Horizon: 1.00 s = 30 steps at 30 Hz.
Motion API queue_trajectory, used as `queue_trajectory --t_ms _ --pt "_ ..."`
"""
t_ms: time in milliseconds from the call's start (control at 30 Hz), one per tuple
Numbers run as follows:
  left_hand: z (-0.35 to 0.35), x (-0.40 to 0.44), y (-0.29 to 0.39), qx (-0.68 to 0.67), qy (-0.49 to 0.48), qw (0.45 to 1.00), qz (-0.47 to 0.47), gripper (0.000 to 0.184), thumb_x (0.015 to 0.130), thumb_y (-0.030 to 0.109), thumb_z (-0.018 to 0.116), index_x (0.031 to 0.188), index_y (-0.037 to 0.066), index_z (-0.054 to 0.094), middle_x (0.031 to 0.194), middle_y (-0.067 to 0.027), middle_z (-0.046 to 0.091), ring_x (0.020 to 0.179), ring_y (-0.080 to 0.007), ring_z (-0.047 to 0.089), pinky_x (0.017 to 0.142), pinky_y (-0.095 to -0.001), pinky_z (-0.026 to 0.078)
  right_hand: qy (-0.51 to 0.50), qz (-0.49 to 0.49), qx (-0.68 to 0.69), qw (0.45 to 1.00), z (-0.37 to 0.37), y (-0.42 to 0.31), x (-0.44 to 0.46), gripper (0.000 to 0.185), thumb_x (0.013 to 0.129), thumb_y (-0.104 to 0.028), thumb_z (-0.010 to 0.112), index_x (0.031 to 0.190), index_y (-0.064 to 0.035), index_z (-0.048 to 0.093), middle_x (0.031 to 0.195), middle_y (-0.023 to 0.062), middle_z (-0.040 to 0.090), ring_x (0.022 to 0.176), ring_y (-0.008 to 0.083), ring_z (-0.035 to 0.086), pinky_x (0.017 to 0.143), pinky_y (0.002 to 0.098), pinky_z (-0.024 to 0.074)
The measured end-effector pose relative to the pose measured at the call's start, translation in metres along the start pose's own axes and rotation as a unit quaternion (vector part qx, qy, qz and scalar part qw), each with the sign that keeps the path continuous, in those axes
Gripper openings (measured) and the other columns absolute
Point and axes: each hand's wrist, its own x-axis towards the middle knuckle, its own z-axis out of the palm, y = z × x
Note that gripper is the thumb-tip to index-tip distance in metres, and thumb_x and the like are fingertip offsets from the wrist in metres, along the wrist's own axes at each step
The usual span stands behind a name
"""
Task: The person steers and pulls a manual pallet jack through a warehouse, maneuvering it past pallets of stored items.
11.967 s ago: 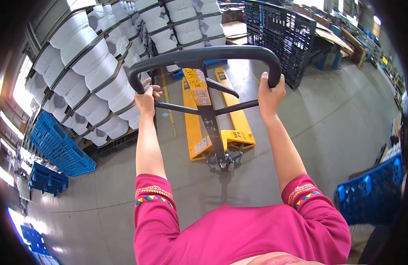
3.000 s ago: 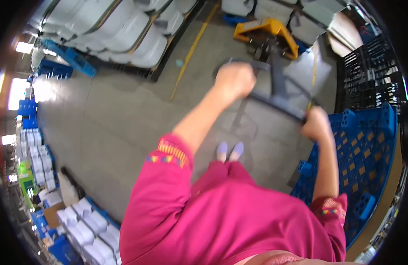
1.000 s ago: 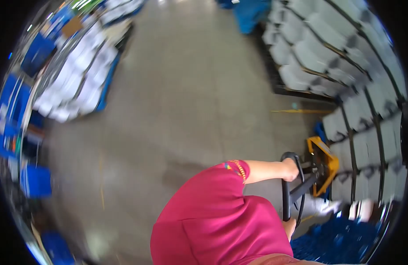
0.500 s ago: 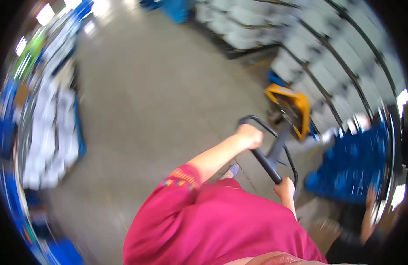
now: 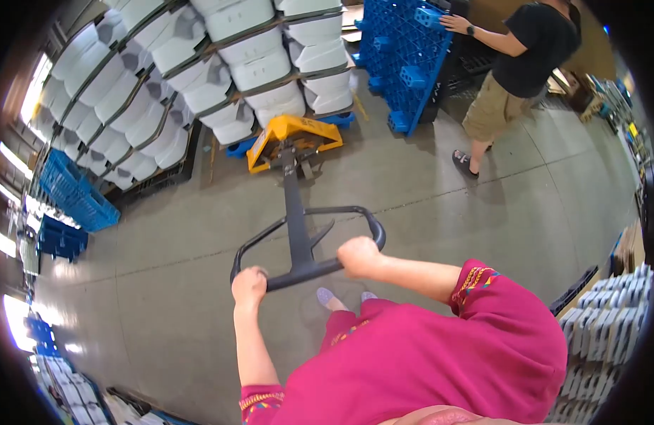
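Note:
My left hand (image 5: 249,286) is wrapped round the left end of the black loop handle (image 5: 296,282). My right hand (image 5: 359,256) grips the same bar right of the handle's central shaft. The shaft runs forward to the yellow pallet truck (image 5: 293,134), whose forks are hidden at a blue pallet (image 5: 337,120) under tall stacks of white moulded pieces (image 5: 257,69). A small black lever (image 5: 322,234) sits inside the handle loop, touched by neither hand.
At the upper right a person in a black shirt (image 5: 532,49) has a hand on an upright blue pallet (image 5: 405,60). Blue crates (image 5: 79,195) stand at the left. White stacked pieces (image 5: 606,319) are at the lower right. My feet (image 5: 330,297) are just behind the handle.
The view has swung right, so the truck and handle now lie nearer the middle and left. Both hands remain on the handle. The other person, partly seen before, now shows at the upper right.

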Motion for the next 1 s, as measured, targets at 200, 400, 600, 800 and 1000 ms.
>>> queue_trajectory --t_ms 200,400,600,800,1000 --pt "-0.006 -0.089 0.025 -0.042 -0.032 0.998 -0.024 0.031 0.076 0.015 0.039 0.079 0.009 0.069 0.079 -0.0166 0.065 0.080 -0.0340 0.061 0.074 -0.0415 0.047 0.055 -0.031 0.007 0.998 0.032 -0.006 -0.068 0.014 0.058 -0.013 0.068 0.071 -0.0070 0.067 0.074 0.0108 0.066 0.076 0.0252 0.065 0.067 0.0349 0.0500" --pt "0.006 -0.123 0.011 -0.026 -0.003 0.999 0.035 0.030 0.072 0.014 0.040 0.079 0.007 0.069 0.077 -0.0169 0.065 0.077 -0.0332 0.062 0.073 -0.0407 0.047 0.052 -0.011 0.019 0.998 0.040 -0.027 -0.100 0.014 0.058 -0.013 0.068 0.071 -0.0089 0.068 0.074 0.0085 0.066 0.074 0.0231 0.065 0.065 0.0344 0.0503" --pt "0.018 -0.150 0.011 -0.063 -0.005 0.998 -0.032 0.032 0.070 0.014 0.040 0.078 0.006 0.069 0.075 -0.0174 0.064 0.076 -0.0331 0.062 0.074 -0.0399 0.047 0.045 -0.036 -0.005 0.998 0.060 -0.036 -0.122 0.016 0.057 -0.016 0.070 0.073 -0.0110 0.069 0.074 0.0059 0.067 0.075 0.0209 0.066 0.064 0.0335 0.0504" --pt "-0.018 -0.170 0.032 -0.076 -0.003 0.996 -0.054 0.031 0.069 0.012 0.040 0.077 0.006 0.069 0.070 -0.0179 0.062 0.071 -0.0330 0.061 0.070 -0.0405 0.046 0.095 -0.094 0.023 0.991 0.035 -0.033 -0.142 0.009 0.054 -0.011 0.067 0.063 -0.0080 0.064 0.066 0.0098 0.064 0.069 0.0273 0.064 0.062 0.0374 0.0499" --pt "-0.062 -0.181 0.074 -0.092 -0.007 0.991 -0.093 0.031 0.071 0.012 0.040 0.078 0.007 0.069 0.074 -0.0155 0.065 0.076 -0.0317 0.062 0.073 -0.0397 0.047 0.086 -0.173 0.049 0.980 -0.021 -0.012 -0.167 0.012 0.054 -0.007 0.063 0.065 -0.0036 0.062 0.068 0.0137 0.063 0.071 0.0296 0.063 0.066 0.0388 0.0495"
